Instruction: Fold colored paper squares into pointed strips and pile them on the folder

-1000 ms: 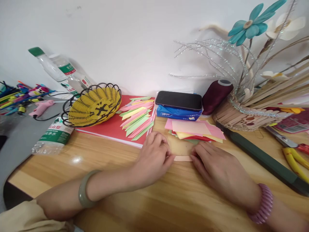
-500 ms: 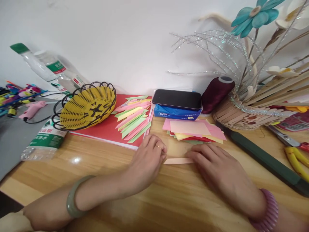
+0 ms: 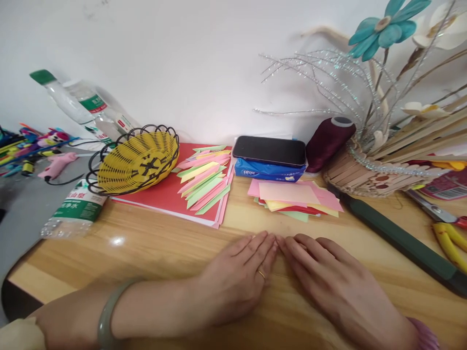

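My left hand rests low over the table with its fingers bent and pressed together, a gold ring on one of them. Right beside it, fingertips almost touching, my right hand lies with its fingers close together and pointing down at the wood. The peach folded paper strip that showed between them earlier is now covered by the fingers. Beyond the hands lies a loose stack of pink, yellow and green paper sheets, with a peach sheet on top. Folded paper strips in several colours lie in a pile on red paper.
A yellow woven basket, plastic bottle pieces and a pink glue gun stand left. Behind are a phone on a blue tissue pack and a maroon thread cone. A dark green bar and scissors lie right.
My hands have moved closer together and nearer to me, closing the gap where the peach strip showed. The strip is now hidden beneath the fingers. The view has shifted slightly.
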Tool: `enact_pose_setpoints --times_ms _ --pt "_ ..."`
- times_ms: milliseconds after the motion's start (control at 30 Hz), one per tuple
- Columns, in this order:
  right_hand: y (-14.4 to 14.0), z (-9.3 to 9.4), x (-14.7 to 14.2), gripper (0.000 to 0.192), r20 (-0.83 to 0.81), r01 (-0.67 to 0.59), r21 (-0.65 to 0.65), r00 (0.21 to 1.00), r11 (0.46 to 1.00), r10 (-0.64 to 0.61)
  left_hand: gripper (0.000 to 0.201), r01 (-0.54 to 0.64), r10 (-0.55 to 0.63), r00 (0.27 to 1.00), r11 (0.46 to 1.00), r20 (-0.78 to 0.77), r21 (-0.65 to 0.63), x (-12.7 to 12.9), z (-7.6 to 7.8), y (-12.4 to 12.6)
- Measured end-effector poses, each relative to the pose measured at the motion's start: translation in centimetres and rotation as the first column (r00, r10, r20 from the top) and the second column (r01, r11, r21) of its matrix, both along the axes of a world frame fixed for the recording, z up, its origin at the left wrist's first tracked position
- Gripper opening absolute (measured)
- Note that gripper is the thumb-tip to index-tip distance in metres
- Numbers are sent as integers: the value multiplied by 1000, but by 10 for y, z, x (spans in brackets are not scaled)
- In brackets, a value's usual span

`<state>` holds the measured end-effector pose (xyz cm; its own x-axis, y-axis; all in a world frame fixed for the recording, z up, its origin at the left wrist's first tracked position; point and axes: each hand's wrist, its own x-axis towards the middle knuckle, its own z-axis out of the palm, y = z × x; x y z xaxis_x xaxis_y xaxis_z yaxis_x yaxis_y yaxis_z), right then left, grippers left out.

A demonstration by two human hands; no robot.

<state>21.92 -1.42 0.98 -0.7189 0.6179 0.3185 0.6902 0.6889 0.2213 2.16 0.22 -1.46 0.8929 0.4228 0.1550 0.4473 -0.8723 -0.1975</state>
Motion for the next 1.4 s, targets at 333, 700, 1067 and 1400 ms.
enact_pose_setpoints --times_ms 333,700,1067,1400 --pt "-18 -9 34 48 17 19 4 1000 1000 -19 40 73 -76 997 977 -7 -201 -24 12 8" --pt "-16 -16 45 46 0 31 -137 1000 990 -31 36 17 22 983 978 180 -207 -34 4 2" --pt "-20 -12 60 51 -55 35 -384 997 923 -61 33 -102 178 960 941 216 -323 -40 7 -4" --pt "-11 -34 51 27 -276 -42 -193 961 980 -13 24 -55 57 929 998 364 -15 -16 -3 -7"
